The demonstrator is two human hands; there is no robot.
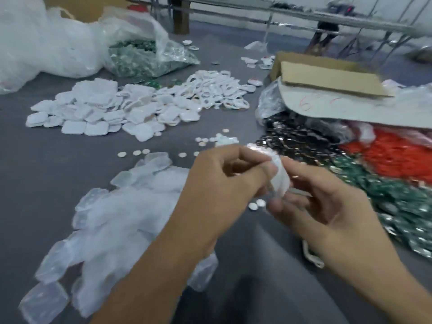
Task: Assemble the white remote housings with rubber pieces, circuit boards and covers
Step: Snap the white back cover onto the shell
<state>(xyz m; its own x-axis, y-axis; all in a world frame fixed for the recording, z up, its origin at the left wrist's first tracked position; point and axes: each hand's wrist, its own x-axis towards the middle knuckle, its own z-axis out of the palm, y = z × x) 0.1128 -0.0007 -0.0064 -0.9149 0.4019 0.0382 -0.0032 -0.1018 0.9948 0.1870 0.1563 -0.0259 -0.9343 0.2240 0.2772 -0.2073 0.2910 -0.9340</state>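
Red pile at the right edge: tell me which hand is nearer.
Right. The right hand sits just down-left of the red pile; the left hand is farther left, beyond the white piece both hold.

The scene is softly and evenly lit; only faint shadows are cast on the grey table [35,171]. Motion blur is spread throughout, heaviest on the white housing [279,177] pinched between the left hand [224,176] and right hand [327,206], and on the cardboard box [327,76] at 2 o'clock. The plastic bag [35,43] at 11 o'clock is washed out, and the edges are bowed.
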